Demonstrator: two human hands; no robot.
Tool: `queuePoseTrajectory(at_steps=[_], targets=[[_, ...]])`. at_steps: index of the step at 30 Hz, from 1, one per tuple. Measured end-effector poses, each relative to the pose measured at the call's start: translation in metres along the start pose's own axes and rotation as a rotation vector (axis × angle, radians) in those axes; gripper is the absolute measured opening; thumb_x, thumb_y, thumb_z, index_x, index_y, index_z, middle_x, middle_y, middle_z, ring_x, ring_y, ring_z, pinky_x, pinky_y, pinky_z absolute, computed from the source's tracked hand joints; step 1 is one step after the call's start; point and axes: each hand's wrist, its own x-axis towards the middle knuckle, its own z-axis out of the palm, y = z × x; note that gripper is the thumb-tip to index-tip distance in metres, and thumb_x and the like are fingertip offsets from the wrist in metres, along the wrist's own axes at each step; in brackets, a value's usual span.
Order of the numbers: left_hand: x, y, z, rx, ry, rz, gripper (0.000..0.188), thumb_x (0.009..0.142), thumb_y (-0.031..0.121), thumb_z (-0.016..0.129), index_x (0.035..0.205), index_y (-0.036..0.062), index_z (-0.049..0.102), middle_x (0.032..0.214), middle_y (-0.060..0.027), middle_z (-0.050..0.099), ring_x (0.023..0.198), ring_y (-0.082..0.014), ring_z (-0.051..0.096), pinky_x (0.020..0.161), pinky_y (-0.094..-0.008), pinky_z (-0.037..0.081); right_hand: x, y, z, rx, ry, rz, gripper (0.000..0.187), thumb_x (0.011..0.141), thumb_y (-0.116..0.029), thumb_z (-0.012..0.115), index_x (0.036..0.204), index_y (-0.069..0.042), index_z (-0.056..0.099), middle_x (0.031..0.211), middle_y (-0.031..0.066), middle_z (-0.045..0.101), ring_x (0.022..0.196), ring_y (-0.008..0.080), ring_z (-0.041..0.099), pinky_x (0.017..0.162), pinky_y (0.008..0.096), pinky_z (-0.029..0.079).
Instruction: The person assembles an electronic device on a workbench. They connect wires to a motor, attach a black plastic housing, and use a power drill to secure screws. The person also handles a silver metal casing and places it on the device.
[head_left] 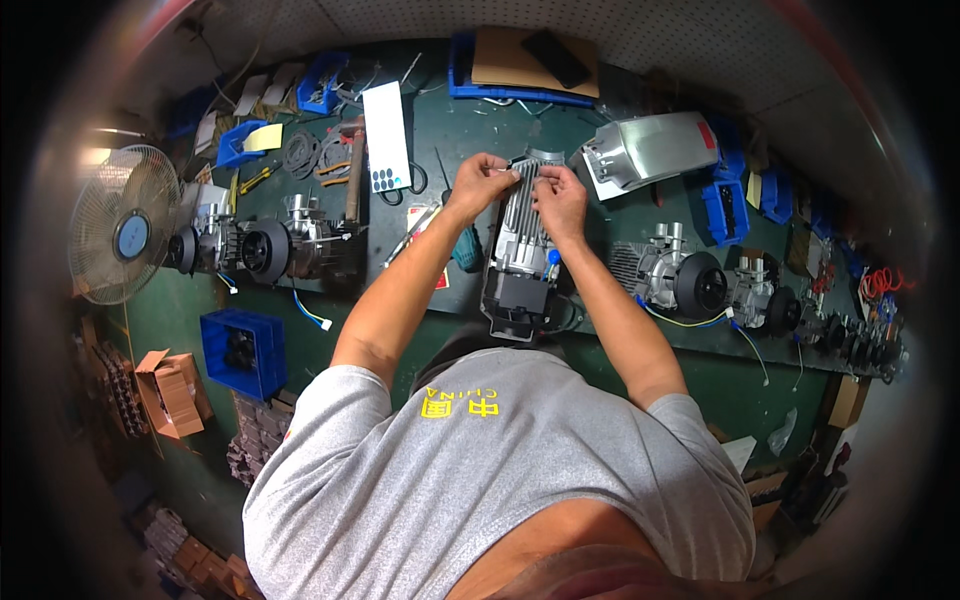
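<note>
A finned metal heater unit (pixel 519 225) with a black lower end and a blue round part lies lengthwise in front of me at the bench edge. Over the left side of its far end is my left hand (pixel 484 184), thumb and fingers closed together. Opposite it, my right hand (pixel 561 204) bends over the right side, its fingertips pinched near the fins. Whatever either pinch holds is too small to make out. Left of the unit lies a teal power screwdriver (pixel 466 248). A silver metal cover (pixel 652 150) rests beyond my right hand.
Several motor-like assemblies (pixel 675 275) with black fan wheels and loose wires line both sides of the green bench (pixel 440 110). A white sheet with round dark stickers (pixel 386 125), a hammer (pixel 355 178), blue bins (pixel 725 210) and a fan (pixel 128 228) stand around.
</note>
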Motion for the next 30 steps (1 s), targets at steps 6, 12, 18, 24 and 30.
queuePoseTrajectory(at_steps=[6, 12, 18, 24, 30], targets=[[-0.010, -0.016, -0.014, -0.081, -0.003, -0.081, 0.019, 0.097, 0.024, 0.070, 0.106, 0.0064, 0.069, 0.090, -0.0003, 0.069, 0.080, -0.0095, 0.065, 0.075, -0.0285, 0.058, 0.009, -0.005, 0.003, -0.054, -0.031, -0.045, 0.017, 0.092, -0.005, 0.066, 0.105, 0.006, 0.069, 0.082, 0.0074, 0.071, 0.069, 0.0097, 0.067, 0.053, 0.0246, 0.055], [-0.005, -0.016, -0.005, -0.042, -0.020, -0.121, 0.019, 0.097, 0.025, 0.070, 0.098, 0.0063, 0.071, 0.085, 0.0017, 0.067, 0.073, -0.0075, 0.061, 0.068, -0.0256, 0.055, 0.020, -0.017, 0.004, -0.547, -0.145, -0.212, 0.016, 0.085, -0.017, 0.071, 0.094, -0.005, 0.077, 0.083, 0.0136, 0.076, 0.076, 0.0255, 0.074, 0.069, 0.0368, 0.057], [0.006, -0.016, -0.009, 0.039, -0.051, -0.144, 0.017, 0.095, 0.022, 0.073, 0.094, 0.0054, 0.069, 0.083, 0.0009, 0.067, 0.073, -0.0079, 0.061, 0.067, -0.0247, 0.055, 0.021, -0.026, 0.013, -0.725, -0.160, -0.126, 0.015, 0.084, -0.023, 0.073, 0.091, -0.010, 0.077, 0.088, 0.0136, 0.076, 0.084, 0.0323, 0.073, 0.076, 0.0435, 0.057], [0.009, -0.017, -0.013, 0.012, -0.064, -0.189, 0.016, 0.095, 0.020, 0.074, 0.094, 0.0064, 0.067, 0.082, 0.0006, 0.066, 0.071, -0.0092, 0.062, 0.066, -0.0258, 0.055, 0.023, -0.025, 0.014, -0.806, -0.126, -0.157, 0.019, 0.083, -0.025, 0.075, 0.091, -0.007, 0.076, 0.084, 0.0128, 0.076, 0.080, 0.0296, 0.074, 0.072, 0.0407, 0.057], [0.008, -0.010, -0.010, 0.017, -0.080, -0.194, 0.015, 0.094, 0.019, 0.073, 0.093, 0.0062, 0.066, 0.081, 0.0005, 0.065, 0.069, -0.0086, 0.060, 0.065, -0.0258, 0.054, 0.026, -0.020, 0.002, -0.646, -0.212, -0.199, 0.017, 0.083, -0.021, 0.075, 0.092, -0.006, 0.075, 0.087, 0.0132, 0.075, 0.078, 0.0292, 0.073, 0.073, 0.0410, 0.057]])
